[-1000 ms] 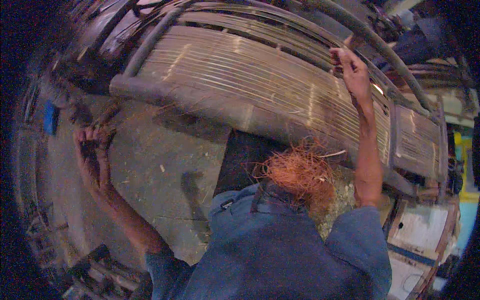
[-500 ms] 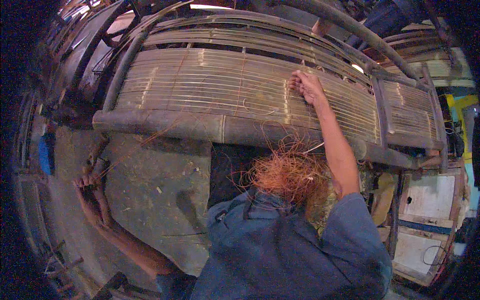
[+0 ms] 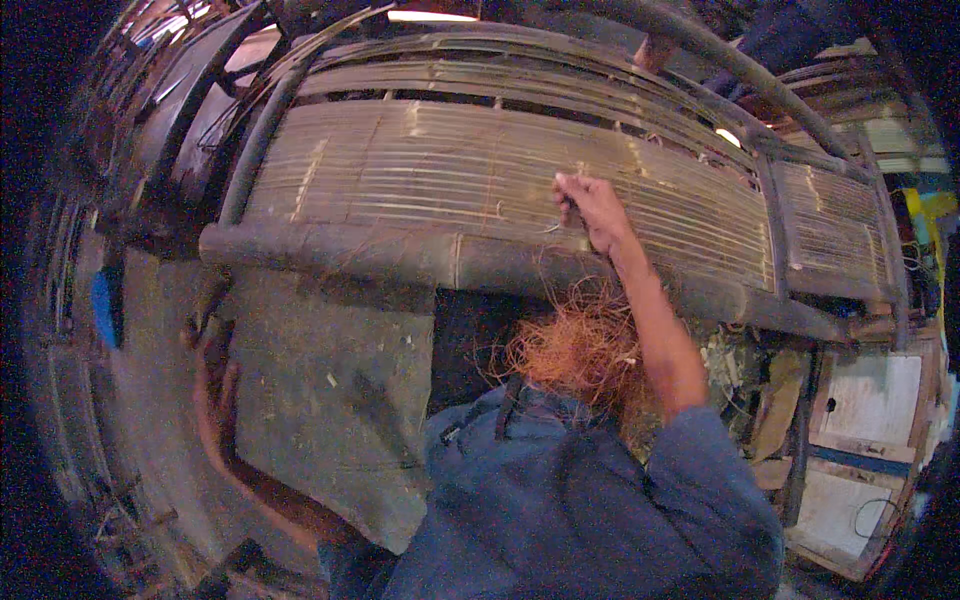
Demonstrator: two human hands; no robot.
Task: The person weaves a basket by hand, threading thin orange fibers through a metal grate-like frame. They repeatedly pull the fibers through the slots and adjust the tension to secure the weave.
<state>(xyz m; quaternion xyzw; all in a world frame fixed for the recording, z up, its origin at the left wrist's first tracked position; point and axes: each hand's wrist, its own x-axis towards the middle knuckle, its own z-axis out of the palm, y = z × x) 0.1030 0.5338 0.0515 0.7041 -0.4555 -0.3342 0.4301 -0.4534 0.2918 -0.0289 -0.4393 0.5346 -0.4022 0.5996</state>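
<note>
A broad panel of thin, pale tan slats stretched left to right across the far side. Nearer, just right of centre, sat a bushy tangle of thin orange-brown strands.

Floor grey, bearing pale scraps. White panels, framed, lower right. Light dim; bright strip at top, possibly a window.

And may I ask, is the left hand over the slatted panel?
No, the left hand is over the floor, while the right hand is over the slatted panel.
</note>
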